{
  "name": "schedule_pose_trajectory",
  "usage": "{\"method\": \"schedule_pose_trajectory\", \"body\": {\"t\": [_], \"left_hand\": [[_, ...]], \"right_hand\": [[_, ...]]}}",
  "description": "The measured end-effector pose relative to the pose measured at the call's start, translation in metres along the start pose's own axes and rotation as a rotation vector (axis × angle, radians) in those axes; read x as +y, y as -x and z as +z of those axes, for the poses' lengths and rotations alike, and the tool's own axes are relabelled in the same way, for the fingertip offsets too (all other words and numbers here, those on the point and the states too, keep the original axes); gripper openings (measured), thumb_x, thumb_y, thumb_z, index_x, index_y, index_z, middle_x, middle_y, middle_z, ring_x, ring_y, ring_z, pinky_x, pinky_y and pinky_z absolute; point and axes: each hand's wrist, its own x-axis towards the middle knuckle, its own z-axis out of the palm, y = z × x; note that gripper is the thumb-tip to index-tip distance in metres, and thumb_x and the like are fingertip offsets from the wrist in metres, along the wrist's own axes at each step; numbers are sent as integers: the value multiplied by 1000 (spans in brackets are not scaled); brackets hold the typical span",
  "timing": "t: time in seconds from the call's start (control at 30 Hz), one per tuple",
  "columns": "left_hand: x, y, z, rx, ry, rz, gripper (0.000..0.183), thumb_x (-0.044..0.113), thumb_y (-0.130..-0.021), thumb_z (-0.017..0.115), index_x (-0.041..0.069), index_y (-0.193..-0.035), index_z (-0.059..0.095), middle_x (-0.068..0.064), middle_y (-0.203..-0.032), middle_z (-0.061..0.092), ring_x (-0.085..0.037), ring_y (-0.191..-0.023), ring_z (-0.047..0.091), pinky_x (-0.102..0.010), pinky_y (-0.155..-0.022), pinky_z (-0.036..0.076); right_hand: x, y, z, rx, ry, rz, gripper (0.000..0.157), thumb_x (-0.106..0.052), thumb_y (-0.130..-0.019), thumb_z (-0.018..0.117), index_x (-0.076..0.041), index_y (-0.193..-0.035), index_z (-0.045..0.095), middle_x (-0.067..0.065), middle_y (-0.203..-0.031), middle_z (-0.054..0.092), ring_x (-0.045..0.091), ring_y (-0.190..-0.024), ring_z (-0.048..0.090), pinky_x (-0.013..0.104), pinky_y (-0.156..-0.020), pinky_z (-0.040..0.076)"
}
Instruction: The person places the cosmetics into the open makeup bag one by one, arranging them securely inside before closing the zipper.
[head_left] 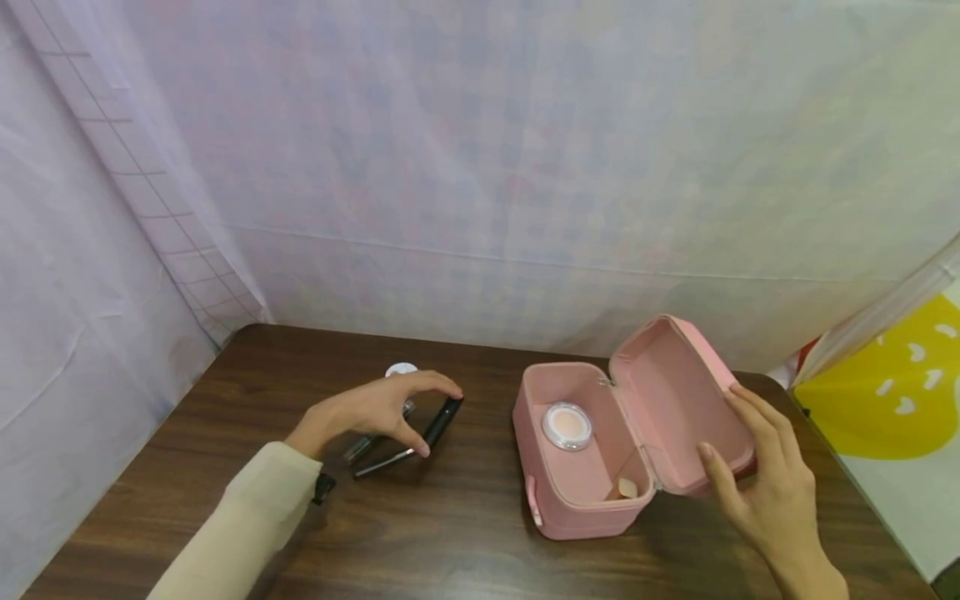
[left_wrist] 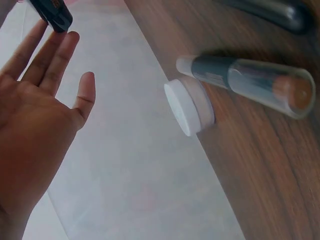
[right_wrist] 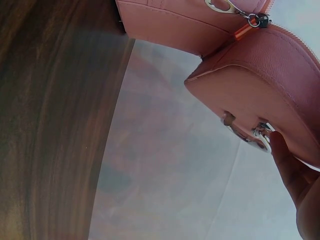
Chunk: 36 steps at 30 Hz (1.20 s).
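In the head view my left hand (head_left: pixel 386 408) pinches a slim black cosmetic item (head_left: pixel 444 421) lengthwise between thumb and fingertips. Its black end (left_wrist: pixel 57 15) shows at the fingertips in the left wrist view. A thin dark stick (head_left: pixel 382 464) lies below that hand. Nearby are a tube with a clear cap and brown tip (left_wrist: pixel 250 82) and a white-lidded round jar (left_wrist: pixel 185 107). My right hand (head_left: pixel 776 479) holds the raised lid (head_left: pixel 675 400) of a pink makeup case (head_left: pixel 581 521), thumb on the inner side. Inside sit a round compact (head_left: pixel 567 427) and a small beige piece (head_left: pixel 627 488).
Everything stands on a dark wooden table (head_left: pixel 450 542). A pale curtain (head_left: pixel 487 167) hangs right behind its far edge, and another white cloth (head_left: pixel 67 333) hangs on the left. A yellow patterned panel (head_left: pixel 885 400) is beyond the right edge.
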Motion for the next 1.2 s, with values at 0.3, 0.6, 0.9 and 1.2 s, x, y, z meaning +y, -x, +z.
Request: {"method": "schedule_pose_trajectory", "body": {"t": [0.3, 0.6, 0.9, 1.2], "left_hand": [[9, -10, 0, -2, 29, 26, 80, 37, -69, 85, 23, -137, 48, 8, -142, 41, -16, -135, 31, -45, -107, 28], [26, -23, 2, -2, -43, 118, 73, 43, -73, 81, 27, -137, 49, 10, -141, 43, -13, -133, 33, -59, -107, 11], [41, -38, 7, -7, -89, 152, 69, 41, -75, 80, 23, -136, 52, 7, -140, 45, -8, -130, 35, -55, -105, 14], [54, -49, 15, 21, -139, 170, 67, 41, -77, 78, 21, -136, 54, 4, -136, 49, -12, -128, 38, -48, -104, 21]], "right_hand": [[1, 1, 0, 4, -1, 2, 65, -48, -90, 60, 9, -119, 58, 27, -121, 56, 20, -116, 54, 14, -97, 35], [-1, 0, 0, 6, -8, -3, 64, -48, -90, 60, 10, -119, 57, 28, -121, 56, 21, -116, 54, 15, -97, 35], [1, 1, 1, 3, -5, -7, 65, -48, -90, 59, 10, -119, 57, 27, -122, 56, 21, -116, 54, 14, -96, 36], [-1, 0, 1, 7, -5, -3, 64, -48, -90, 59, 10, -119, 58, 27, -121, 56, 21, -116, 54, 14, -97, 35]]}}
